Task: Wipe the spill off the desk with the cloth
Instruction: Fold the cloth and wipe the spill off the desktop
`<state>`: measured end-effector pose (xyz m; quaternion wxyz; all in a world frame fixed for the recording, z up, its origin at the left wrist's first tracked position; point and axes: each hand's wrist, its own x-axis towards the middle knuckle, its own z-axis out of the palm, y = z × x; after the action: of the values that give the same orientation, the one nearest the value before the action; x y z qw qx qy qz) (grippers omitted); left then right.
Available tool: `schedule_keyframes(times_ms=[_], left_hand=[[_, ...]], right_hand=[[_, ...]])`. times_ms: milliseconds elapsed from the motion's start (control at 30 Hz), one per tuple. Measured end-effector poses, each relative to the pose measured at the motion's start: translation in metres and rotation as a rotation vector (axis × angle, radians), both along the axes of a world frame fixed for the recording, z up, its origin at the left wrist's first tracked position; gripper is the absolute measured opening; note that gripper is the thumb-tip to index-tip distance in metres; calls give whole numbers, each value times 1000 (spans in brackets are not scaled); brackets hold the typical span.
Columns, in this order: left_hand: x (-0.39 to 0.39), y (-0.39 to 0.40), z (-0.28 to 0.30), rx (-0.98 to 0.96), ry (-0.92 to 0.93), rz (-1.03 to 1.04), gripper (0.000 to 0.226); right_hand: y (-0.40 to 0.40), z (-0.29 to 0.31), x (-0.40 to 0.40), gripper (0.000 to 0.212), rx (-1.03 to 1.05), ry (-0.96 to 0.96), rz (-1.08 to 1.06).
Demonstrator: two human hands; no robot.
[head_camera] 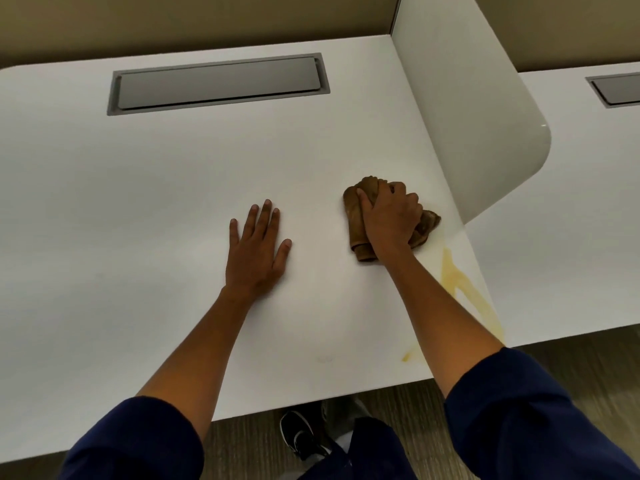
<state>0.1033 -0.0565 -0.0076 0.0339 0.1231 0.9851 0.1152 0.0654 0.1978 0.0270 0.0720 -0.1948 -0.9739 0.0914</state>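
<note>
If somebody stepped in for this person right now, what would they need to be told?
Left hand: empty, flat on the desk, fingers spread.
Right hand: pressing the bunched brown cloth onto the desk near the white divider.
Spill: yellow streaks nearer the front edge than the cloth, running along the divider's base, plus a small smear by the front edge.
Done: cannot tell how much was wiped.
Left: draw the cloth back over those streaks and the smear.
</note>
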Motion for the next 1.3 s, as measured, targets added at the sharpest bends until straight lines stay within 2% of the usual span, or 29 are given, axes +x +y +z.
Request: schedule_keyframes(times_ms=[367,833,1167,1300], left_hand=[[46,-10,2,89,2,29,71],[122,-24,2,71,-18,-17,69],[144,-34,5,101,-33,-3,68],[145,-33,6,136,-32,7,67]], right_hand=[[-37,3,99,53,20,-65,138],[-81,1,212,52,-37,-9,262],[-100,-2,250,61,65,151,318],[-102,-7,255,52,73,256,385]])
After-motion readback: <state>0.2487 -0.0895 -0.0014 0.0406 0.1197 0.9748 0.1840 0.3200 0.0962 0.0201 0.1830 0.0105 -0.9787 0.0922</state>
